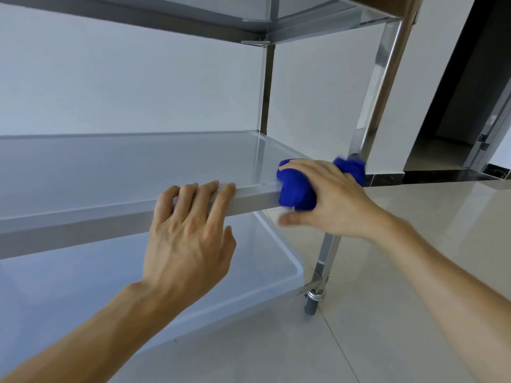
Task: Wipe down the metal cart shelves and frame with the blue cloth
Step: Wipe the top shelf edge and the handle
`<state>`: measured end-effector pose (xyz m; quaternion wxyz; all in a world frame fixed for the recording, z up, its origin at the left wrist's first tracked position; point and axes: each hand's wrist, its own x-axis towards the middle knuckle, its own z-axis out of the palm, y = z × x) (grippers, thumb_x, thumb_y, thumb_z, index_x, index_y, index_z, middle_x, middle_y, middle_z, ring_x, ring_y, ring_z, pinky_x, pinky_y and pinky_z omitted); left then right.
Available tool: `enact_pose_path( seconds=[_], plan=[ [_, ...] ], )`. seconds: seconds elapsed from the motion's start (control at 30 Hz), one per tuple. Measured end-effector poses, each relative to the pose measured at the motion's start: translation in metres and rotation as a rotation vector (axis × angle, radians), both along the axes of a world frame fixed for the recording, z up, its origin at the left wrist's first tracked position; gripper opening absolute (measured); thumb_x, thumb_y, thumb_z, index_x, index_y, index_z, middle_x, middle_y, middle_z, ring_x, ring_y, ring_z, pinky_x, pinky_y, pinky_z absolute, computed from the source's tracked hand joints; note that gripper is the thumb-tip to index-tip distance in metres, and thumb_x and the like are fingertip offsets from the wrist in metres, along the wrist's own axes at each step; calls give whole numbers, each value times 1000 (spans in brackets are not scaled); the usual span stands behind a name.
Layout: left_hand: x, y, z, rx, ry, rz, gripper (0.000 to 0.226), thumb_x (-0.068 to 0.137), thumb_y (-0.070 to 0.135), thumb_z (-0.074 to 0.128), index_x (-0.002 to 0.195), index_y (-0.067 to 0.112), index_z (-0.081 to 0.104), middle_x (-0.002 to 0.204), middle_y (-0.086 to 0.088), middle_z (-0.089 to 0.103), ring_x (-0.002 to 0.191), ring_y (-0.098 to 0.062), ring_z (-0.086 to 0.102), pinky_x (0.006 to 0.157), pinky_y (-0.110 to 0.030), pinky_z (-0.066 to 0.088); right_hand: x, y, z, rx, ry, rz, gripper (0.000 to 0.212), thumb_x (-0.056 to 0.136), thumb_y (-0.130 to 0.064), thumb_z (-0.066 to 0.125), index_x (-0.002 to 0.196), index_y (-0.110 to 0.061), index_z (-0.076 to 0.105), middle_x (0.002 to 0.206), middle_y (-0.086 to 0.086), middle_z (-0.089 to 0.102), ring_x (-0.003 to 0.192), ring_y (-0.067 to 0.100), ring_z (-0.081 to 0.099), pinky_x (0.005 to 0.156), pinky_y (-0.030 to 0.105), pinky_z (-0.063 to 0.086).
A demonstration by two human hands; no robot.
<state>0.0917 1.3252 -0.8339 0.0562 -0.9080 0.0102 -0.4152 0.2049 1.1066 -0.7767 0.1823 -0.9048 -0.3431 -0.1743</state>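
Right hand [329, 197] grips the bunched blue cloth [296, 189] against the middle shelf [124, 167] front rim, near the corner post [378, 87]. Left hand [188, 230] rests flat-fingered on that rim. Finished areas cannot be judged; the rim is in progress.

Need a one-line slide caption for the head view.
Right hand wipes middle shelf corner with blue cloth; left hand braces the front edge.

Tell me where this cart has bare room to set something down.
Middle shelf: bare left of the blue cloth, behind the left hand. Bottom shelf: bare too. Crowded: the front right corner, where the right hand grips the cloth.
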Motion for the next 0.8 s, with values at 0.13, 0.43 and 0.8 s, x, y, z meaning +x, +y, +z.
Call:
enact_pose_path(
  seconds=[0.13, 0.43, 0.8],
  plan=[
    [-3, -1, 4, -12, 41, -15, 56, 81, 24, 65, 134, 7, 56, 126, -11, 63, 107, -33, 57, 102, -44, 33, 8, -8, 0, -100, 37, 54, 108, 47, -104, 41, 141, -51, 36, 139, -39, 35, 134, -1, 34, 114, 36, 26],
    [-4, -3, 11, -186, 0, -121, 54, 75, 7, 48, 127, 3, 59, 108, -9, 67, 95, -32, 58, 97, -39, 36, 11, 0, -1, -35, -13, 85, 97, 57, -85, 66, 142, -43, 41, 142, -25, 48, 129, 5, 45, 111, 38, 34],
    [-9, -10, 42, -379, 17, -293, 32, 90, 23, 43, 120, 22, 54, 123, 3, 56, 101, -20, 53, 86, -36, 39, -15, 57, -3, -23, 11, 285, 95, 57, -59, 89, 132, -24, 42, 119, -10, 62, 109, 13, 55, 97, 37, 45]
  ],
)
